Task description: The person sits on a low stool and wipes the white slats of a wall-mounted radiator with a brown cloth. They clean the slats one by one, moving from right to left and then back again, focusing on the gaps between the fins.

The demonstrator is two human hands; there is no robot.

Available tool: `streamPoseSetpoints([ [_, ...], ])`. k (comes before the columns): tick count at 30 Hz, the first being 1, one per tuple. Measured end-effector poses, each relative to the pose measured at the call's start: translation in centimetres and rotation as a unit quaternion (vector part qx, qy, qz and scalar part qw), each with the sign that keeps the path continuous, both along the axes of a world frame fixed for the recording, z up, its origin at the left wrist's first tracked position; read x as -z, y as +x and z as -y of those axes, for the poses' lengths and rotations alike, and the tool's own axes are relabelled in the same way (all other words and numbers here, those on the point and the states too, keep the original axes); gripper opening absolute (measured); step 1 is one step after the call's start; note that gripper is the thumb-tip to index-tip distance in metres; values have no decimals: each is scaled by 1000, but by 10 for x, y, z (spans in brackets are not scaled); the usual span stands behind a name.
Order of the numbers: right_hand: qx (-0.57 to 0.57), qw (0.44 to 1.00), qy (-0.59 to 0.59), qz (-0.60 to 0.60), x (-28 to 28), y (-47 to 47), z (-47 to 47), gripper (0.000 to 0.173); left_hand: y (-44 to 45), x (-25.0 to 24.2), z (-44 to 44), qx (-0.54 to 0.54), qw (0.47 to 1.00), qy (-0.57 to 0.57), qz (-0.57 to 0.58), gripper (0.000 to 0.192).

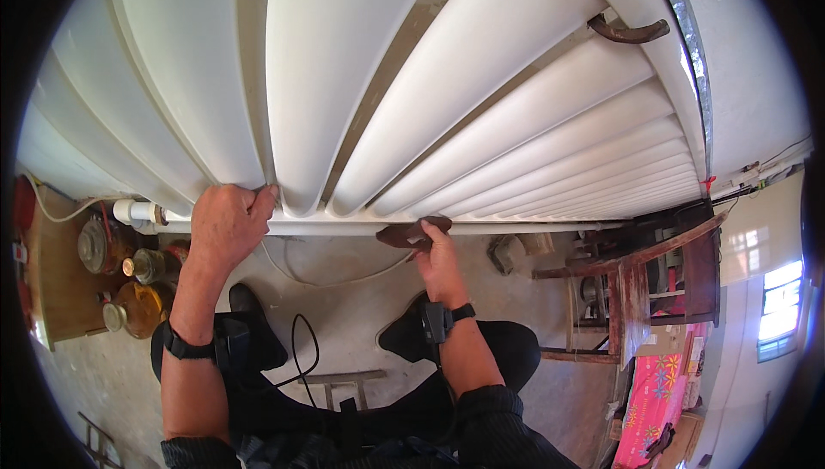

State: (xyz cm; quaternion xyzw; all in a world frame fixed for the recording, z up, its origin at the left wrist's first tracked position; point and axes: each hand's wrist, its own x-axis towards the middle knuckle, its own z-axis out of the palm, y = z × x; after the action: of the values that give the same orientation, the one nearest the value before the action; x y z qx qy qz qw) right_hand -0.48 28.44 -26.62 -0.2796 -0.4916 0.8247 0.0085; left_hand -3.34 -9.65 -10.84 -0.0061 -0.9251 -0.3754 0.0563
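A white column radiator fills the space before me. Near its lower edge, my left hand has its fingers curled at the gap between two columns. Its fingertips are hidden, so I cannot tell whether it grips anything. Lower down and to the right, my right hand pinches a flat, dark brown piece between thumb and fingers. This piece lies across the white pipe at the radiator's foot; its material is unclear. A curved brown piece sticks out of a column gap at the upper right.
Glass jars stand at the left beside a wooden board. A worn wooden chair is at the right, near pink flowered cloth. A thin pale cable crosses the floor. A low wooden stool shows beneath me.
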Motion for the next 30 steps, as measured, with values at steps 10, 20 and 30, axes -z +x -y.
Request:
streamPoseSetpoints([
  [10,-14,999,-25,-25,-2,-5,63,30,0,0,1,13,999,-38,-3,46],
  [20,-65,994,-65,-57,-9,12,44,36,3,-10,-2,9,999,-45,-16,44],
  [30,-95,995,-17,-6,2,1,47,26,3,-11,-2,8,1000,-17,-12,42],
])
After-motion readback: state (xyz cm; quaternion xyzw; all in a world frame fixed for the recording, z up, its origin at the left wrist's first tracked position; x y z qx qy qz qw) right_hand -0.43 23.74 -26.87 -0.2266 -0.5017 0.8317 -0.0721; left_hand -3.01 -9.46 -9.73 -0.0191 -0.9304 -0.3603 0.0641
